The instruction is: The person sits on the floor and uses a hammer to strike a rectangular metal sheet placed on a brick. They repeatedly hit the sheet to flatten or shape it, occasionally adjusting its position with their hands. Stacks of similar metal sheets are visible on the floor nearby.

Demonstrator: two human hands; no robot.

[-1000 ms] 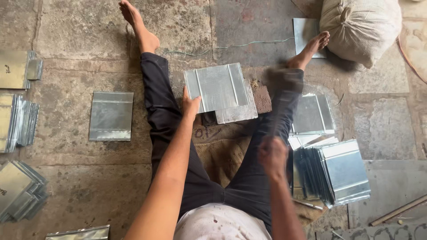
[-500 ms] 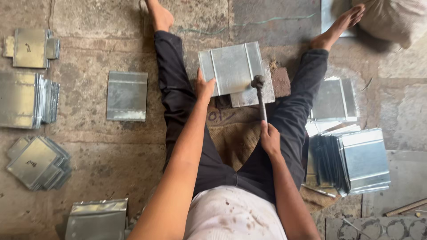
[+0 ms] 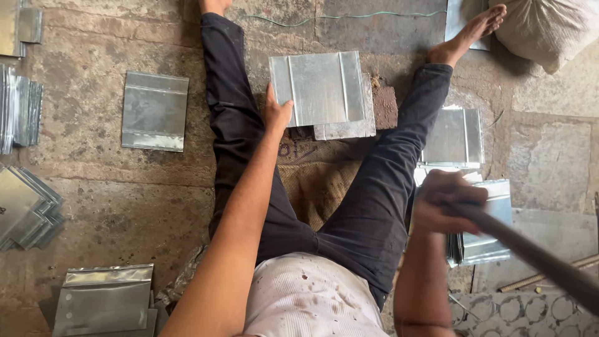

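Note:
I sit on the stone floor with my legs spread. My left hand [image 3: 275, 114] rests on the left edge of a folded metal sheet [image 3: 321, 87], holding it flat between my legs. Under that sheet lies a second metal piece [image 3: 349, 129]. My right hand [image 3: 444, 201] is raised by my right knee, closed around the handle of a hammer [image 3: 536, 254]. The handle runs blurred to the lower right, and the hammer head is out of view.
A single metal sheet [image 3: 155, 110] lies left of my left leg. Stacks of sheets sit at the left edge [image 3: 22, 109], lower left [image 3: 25, 206] and bottom left [image 3: 106, 301]. More sheets [image 3: 454, 136] lie by my right leg. A white sack [image 3: 549, 28] is at top right.
My right hand has swung the hammer up and back from the sheet toward the lower right. My left hand has stayed on the sheet's left edge.

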